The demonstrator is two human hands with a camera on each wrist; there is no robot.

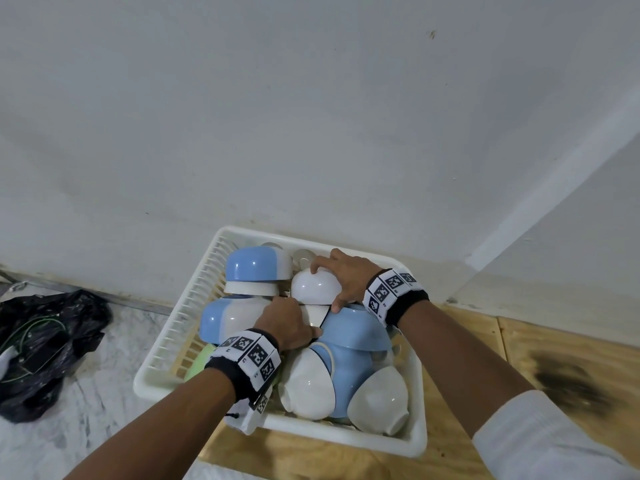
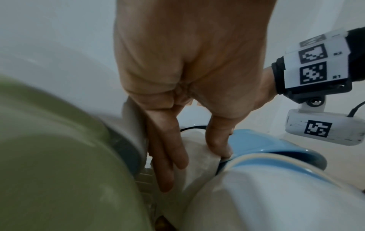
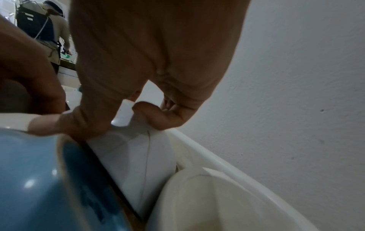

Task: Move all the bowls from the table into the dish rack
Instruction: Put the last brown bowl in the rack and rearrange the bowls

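Note:
The white plastic dish rack point(image 1: 346, 439) stands against the wall, crowded with upturned bowls. Among them are blue-and-white ones point(image 1: 256, 265) point(image 1: 353, 330), plain white ones point(image 1: 308, 386) point(image 1: 381, 400) and a green one point(image 1: 201, 362) point(image 2: 59, 156). My right hand point(image 1: 325, 289) point(image 3: 122, 123) grips a small white upturned bowl point(image 1: 313, 287) point(image 3: 134, 156) at the rack's back. My left hand point(image 1: 291, 320) point(image 2: 197, 162) reaches down into the middle. Its thumb and straight fingers pinch a white, dark-rimmed bowl point(image 1: 313, 317) point(image 2: 194, 150) just below.
A black plastic bag point(image 1: 45, 344) lies on the marbled surface to the left. The rack sits partly on a wooden top point(image 1: 519, 348) with a dark scorch mark point(image 1: 571, 382). A white wall rises right behind the rack. Far back, in the right wrist view, stands another person point(image 3: 49, 23).

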